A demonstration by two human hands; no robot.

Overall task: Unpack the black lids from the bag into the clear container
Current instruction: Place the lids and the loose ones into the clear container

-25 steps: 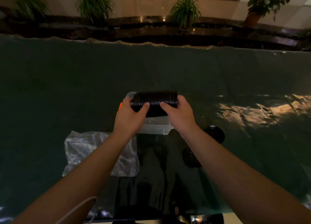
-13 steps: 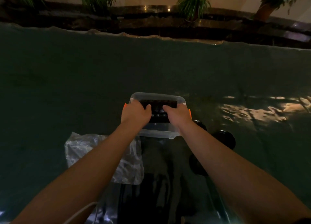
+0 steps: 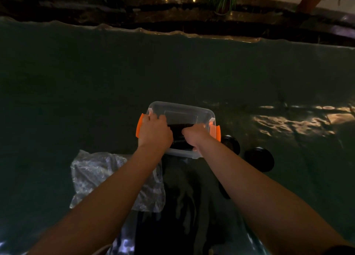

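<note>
Since a second ago we have carried the row of black lids (image 3: 177,137) down from above the rim into the clear container (image 3: 180,109), and our view has tipped lower with it.

Going from big to small: the dark green tabletop (image 3: 96,82) fills nearly everything, its far edge rippled, with a dim ledge and potted plants beyond it; the room is poorly lit, with light patches on the cloth at right. The crumpled clear bag (image 3: 92,170) lies near us on the left, under our left forearm. The container sits straight ahead, orange latches at both ends.

Inside it, the row runs left to right, its long axis across our view. Our left hand (image 3: 153,134) caps the left end and our right hand (image 3: 196,137) the right, both curled and pressing the row together from its ends. Neither is nearer; they meet it evenly.

Two loose lids (image 3: 258,159) rest on the tabletop just right of the container, closest to our right hand. We judge those the next reach, once the hands let go.
</note>
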